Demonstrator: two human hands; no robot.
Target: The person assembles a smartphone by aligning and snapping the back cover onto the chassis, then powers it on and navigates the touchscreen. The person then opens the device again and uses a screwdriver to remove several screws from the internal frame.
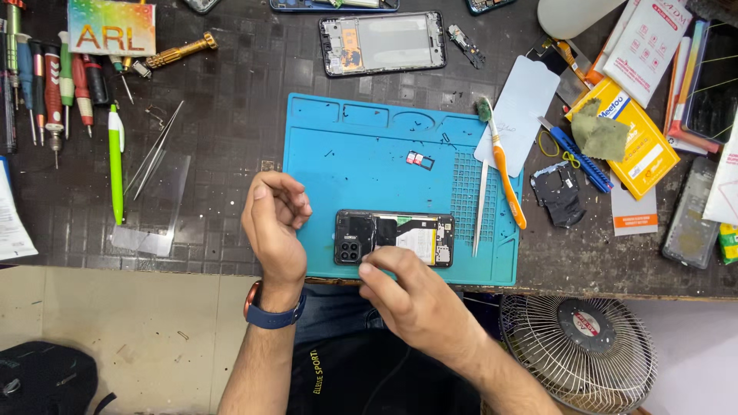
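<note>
Two hands over one opened phone [393, 238], which lies back-up on the blue mat [346, 154] at the desk's [231, 100] near edge. Your right hand [415, 296] presses fingertips onto the phone's lower edge, grasping nothing. Your left hand [273, 223] hovers just beside it, loosely curled and empty. Step, as judged: steadying the phone amid disassembly. Next move likely calls for a tool; tweezers [154, 150] and screwdrivers [54, 84] lie well apart, left.

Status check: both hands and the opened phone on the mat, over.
Left hand loosely curled, empty, beside opened phone. Right hand touching phone's near edge. Phone flat on blue mat; tweezers and toothbrush lie right.
</note>
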